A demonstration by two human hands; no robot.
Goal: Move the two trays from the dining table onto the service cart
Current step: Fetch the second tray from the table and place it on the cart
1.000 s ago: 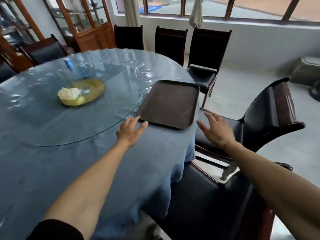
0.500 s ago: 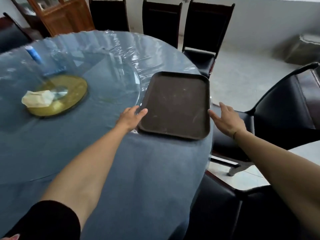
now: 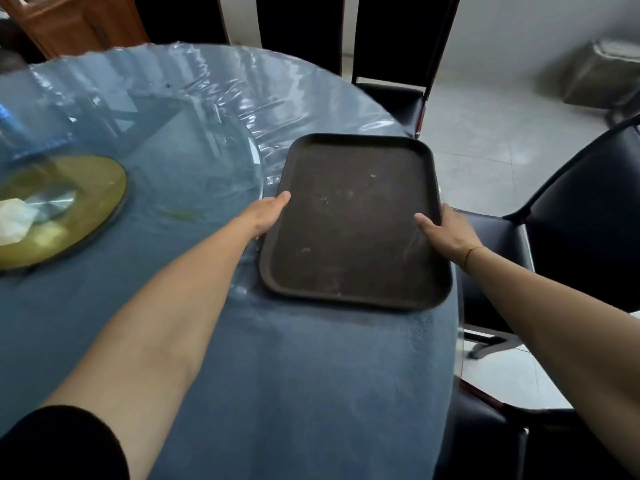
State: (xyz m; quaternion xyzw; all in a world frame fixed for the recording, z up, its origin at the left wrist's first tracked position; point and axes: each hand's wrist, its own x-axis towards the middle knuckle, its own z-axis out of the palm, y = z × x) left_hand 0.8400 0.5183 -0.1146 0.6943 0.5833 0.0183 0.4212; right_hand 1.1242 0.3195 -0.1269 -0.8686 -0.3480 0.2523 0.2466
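Observation:
A dark brown rectangular tray [image 3: 353, 220] lies flat on the round dining table [image 3: 294, 375], near its right edge. My left hand [image 3: 265, 214] holds the tray's left rim, thumb on top and fingers hidden under the edge. On the opposite rim, my right hand [image 3: 446, 233] grips with the thumb resting inside the tray. It looks like a single tray; I cannot tell whether another lies beneath it. No service cart is in view.
A glass turntable [image 3: 173, 140] covers the table's middle, with a yellow-green disc [image 3: 69, 202] and a white tissue [image 3: 14, 216] on it. Dark chairs stand beyond the table [image 3: 394, 46] and to the right [image 3: 561, 237]. Pale tiled floor [image 3: 502, 133] lies at the right.
Both hands moved forward from beside the tray's near corners and closed on its left and right rims. My head leaned in and tilted down, so the tray looks larger.

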